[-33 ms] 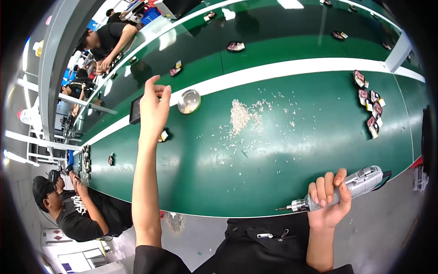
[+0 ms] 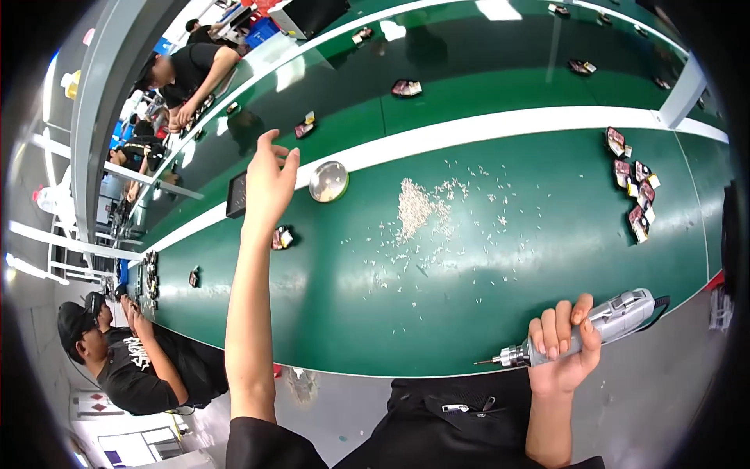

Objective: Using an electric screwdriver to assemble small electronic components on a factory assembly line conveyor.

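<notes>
In my right hand at the table's near edge is a grey corded electric screwdriver, its thin bit pointing left. My left hand is raised over the far left of the table, fingers loosely bent and apart, with nothing seen in it. Just left of it is a black box, partly hidden by the hand. To its right stands a round shallow tin. Beside my left forearm lies a small dark part with a yellow-and-white end. Mid-table is a heap of tiny pale slivers, too small to name, with others scattered around.
Several small dark-red and black parts lie clustered at the right. Beyond a white rail, a dark-green belt carries similar parts. A grey post stands at right. A co-worker sits at left; another works beyond the belt.
The whole view has shifted slightly, things on the table appearing a little lower and to the right. Both hands keep nearly the same pose.
</notes>
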Demonstrator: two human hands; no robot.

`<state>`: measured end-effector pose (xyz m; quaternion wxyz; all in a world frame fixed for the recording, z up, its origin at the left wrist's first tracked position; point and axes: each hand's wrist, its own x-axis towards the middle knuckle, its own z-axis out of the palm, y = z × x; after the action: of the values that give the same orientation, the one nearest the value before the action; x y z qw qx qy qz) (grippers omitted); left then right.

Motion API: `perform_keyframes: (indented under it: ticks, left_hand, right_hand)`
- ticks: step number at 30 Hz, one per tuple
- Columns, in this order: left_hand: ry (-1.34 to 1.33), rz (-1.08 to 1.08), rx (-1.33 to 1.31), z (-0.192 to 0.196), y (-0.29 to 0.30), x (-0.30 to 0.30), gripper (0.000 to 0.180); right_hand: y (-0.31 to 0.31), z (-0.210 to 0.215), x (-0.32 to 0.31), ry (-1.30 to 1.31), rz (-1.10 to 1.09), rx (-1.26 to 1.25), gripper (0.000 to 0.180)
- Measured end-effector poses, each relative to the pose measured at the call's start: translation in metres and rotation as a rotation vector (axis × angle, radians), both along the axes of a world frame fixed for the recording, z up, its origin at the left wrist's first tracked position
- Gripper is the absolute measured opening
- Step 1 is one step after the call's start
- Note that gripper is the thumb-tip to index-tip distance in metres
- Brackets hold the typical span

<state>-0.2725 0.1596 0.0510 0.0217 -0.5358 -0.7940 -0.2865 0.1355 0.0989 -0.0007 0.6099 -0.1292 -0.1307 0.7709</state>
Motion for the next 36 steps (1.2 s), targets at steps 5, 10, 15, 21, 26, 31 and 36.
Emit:
perform_keyframes:
  ticks: [5, 10, 15, 21, 26, 31, 36]
  left_hand:
    - [0.313, 0.05, -0.138, -0.034, 0.058, -0.042, 0.047]
    - [0.396, 0.164, -0.121, -0.051, 0.079, -0.054, 0.042]
    - [0.387, -0.041, -0.08, -0.047, 0.07, -0.069, 0.032]
    - [0.255, -0.34, -0.013, -0.019, 0.036, -0.007, 0.036]
    - [0.287, -0.689, -0.074, 0.009, -0.045, 0.127, 0.055]
    - [0.204, -1.024, -0.099, -0.009, -0.108, 0.205, 0.048]
    - [0.13, -0.984, -0.102, -0.026, -0.124, 0.229, 0.046]
  right_hand:
    - [0.0, -0.002, 0.007, 0.015, 0.048, 0.018, 0.011]
    - [0.0, -0.006, 0.006, 0.041, 0.057, 0.018, 0.01]
    - [0.0, -0.005, 0.007, 0.048, 0.086, 0.019, 0.01]
    - [0.004, -0.006, 0.009, 0.069, 0.127, 0.058, 0.009]
    - [0.004, -0.009, 0.011, 0.069, 0.146, 0.076, 0.007]
    - [-0.012, -0.006, 0.017, -0.023, 0.137, 0.076, 0.008]
    - [-0.03, -0.004, 0.019, -0.004, 0.19, 0.08, 0.008]
